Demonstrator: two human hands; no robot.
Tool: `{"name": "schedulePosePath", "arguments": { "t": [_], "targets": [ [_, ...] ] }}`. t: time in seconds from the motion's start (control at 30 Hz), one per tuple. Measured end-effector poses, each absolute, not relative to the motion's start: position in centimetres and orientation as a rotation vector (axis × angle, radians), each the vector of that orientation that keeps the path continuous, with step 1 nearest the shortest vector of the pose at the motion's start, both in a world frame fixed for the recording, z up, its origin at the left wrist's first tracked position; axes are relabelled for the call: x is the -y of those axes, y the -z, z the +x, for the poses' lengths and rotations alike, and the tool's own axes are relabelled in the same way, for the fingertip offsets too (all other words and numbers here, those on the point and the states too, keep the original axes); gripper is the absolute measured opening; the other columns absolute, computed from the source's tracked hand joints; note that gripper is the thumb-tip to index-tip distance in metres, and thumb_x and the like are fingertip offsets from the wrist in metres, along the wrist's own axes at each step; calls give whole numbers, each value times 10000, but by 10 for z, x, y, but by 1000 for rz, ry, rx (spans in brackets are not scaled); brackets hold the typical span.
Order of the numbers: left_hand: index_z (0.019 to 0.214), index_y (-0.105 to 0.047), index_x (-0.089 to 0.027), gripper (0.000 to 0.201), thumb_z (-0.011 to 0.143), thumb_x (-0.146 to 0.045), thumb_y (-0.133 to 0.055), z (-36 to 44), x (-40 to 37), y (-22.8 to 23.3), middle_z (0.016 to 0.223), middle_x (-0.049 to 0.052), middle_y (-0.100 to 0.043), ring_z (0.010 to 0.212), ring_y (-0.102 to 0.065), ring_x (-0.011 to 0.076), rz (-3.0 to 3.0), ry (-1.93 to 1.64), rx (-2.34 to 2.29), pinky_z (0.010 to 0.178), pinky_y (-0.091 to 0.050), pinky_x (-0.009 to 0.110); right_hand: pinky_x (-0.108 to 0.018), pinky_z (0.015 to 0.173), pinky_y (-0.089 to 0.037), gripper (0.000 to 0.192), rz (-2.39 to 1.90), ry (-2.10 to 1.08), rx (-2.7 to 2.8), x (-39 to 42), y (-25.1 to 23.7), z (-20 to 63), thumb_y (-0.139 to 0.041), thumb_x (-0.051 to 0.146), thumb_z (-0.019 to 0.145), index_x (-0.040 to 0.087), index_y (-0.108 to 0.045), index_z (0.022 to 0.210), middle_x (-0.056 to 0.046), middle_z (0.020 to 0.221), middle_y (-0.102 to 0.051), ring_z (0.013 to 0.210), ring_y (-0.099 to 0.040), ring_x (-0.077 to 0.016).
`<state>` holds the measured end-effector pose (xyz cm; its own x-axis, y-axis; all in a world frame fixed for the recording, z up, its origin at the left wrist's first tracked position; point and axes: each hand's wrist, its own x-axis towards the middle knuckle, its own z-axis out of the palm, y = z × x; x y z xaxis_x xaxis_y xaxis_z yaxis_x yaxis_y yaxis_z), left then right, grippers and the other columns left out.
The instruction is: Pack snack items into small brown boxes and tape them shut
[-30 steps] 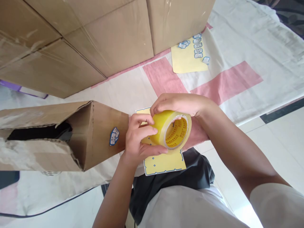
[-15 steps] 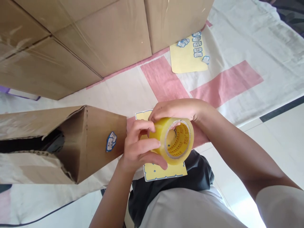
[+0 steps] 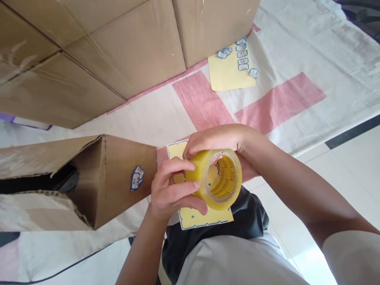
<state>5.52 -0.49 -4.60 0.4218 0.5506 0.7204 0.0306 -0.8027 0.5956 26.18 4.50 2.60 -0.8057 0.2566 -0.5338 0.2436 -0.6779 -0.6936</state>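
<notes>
Tape roll (image 3: 218,184) held just right of open carton (image 3: 97,182), gripped by left hand (image 3: 170,190) and right hand (image 3: 216,140), both closed around it. Risk: tape end lost under fingertips, roll slipped onto sticker sheet (image 3: 204,215).

tape roll (image 3: 219,184) above sticker sheet (image 3: 204,215) | open box (image 3: 89,180) left | cartons (image 3: 118,51) behind
</notes>
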Motion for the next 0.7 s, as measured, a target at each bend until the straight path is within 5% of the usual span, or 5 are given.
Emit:
{"name": "schedulePosePath", "arguments": {
  "t": [0.33,0.57,0.7],
  "targets": [
    [883,-635,-201,320,846,-498,-751,59,3,44,1092,74,-642,817,-619,158,2215,-1425,-445,608,-534,328,-219,445,-306,285,-854,-2685,1295,-47,-6,263,-503,251,892,198,-418,625,65,534,-353,448,-261,-73],
    [710,-543,-179,379,918,-467,-676,61,6,39,980,45,-530,767,-522,143,2284,-1290,-470,665,-490,354,-237,453,-319,244,-905,-2764,1073,-37,-8,266,-522,243,849,211,-398,641,72,549,-292,463,-269,-83],
    [763,-543,-180,347,846,-421,-778,59,5,36,967,46,-573,805,-574,143,2239,-1350,-461,669,-530,314,-237,457,-318,242,-995,-2803,991,-34,-18,264,-527,228,842,206,-404,635,63,548,-318,474,-297,-85]
  ]
}}
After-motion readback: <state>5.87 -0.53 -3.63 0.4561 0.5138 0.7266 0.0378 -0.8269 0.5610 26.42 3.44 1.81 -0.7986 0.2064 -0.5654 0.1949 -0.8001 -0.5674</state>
